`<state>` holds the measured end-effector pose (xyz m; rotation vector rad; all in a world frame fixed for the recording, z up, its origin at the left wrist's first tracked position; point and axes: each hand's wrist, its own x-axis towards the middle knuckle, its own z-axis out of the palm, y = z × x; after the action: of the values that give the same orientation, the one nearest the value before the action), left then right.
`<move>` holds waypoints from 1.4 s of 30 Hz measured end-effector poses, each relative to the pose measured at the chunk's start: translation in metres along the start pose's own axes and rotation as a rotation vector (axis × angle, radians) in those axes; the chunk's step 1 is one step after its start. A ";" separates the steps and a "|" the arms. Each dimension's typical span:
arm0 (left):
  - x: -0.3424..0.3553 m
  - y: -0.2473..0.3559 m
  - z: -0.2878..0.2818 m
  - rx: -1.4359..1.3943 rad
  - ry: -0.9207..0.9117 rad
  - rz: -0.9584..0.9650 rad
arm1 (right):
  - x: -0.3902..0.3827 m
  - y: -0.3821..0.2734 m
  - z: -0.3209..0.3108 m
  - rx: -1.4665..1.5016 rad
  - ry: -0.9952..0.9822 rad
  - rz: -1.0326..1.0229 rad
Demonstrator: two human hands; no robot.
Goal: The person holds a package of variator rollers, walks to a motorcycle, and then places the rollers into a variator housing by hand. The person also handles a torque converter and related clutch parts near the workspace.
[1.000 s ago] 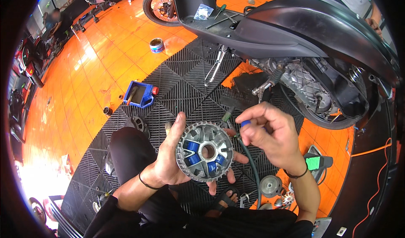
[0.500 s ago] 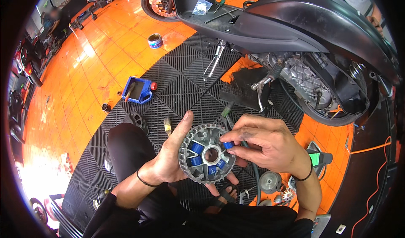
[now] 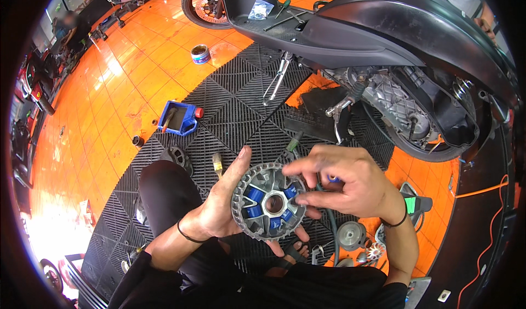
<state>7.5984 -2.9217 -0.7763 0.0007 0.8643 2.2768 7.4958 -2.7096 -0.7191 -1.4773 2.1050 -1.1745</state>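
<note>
My left hand point(image 3: 222, 202) cups a round grey metal pulley disc point(image 3: 267, 202) from below and from its left side, face up. Blue rollers sit in the disc's slots around a centre hole. My right hand point(image 3: 345, 183) hovers over the disc's right edge with fingers curled. A small blue roller point(image 3: 332, 178) is pinched between its fingers. The fingertips touch the rim of the disc.
A black scooter point(image 3: 383, 40) with its engine case open stands ahead on black grid mats point(image 3: 235, 106). A blue cut-open container point(image 3: 179, 118), a small tin point(image 3: 200, 53), a brush point(image 3: 217, 165) and metal parts point(image 3: 350, 235) lie around. My knee point(image 3: 164, 194) is at left.
My right hand has come down from above the disc's upper right to its right edge, carrying the blue roller. The disc stays in my left hand.
</note>
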 end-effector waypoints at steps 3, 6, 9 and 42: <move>-0.001 0.000 0.001 -0.056 -0.030 0.009 | -0.001 0.006 -0.008 0.072 0.106 0.162; 0.001 0.003 -0.002 -0.070 -0.080 0.056 | -0.007 0.033 -0.006 0.113 0.339 0.375; 0.007 0.003 0.004 -0.157 0.053 0.144 | -0.011 0.037 -0.003 0.417 0.365 0.416; 0.008 -0.046 -0.015 -0.213 0.253 0.543 | 0.021 0.025 0.073 -0.085 0.497 -0.194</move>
<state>7.6169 -2.9003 -0.8168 -0.1707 0.8127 2.9199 7.5187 -2.7577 -0.7792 -1.5812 2.3849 -1.6891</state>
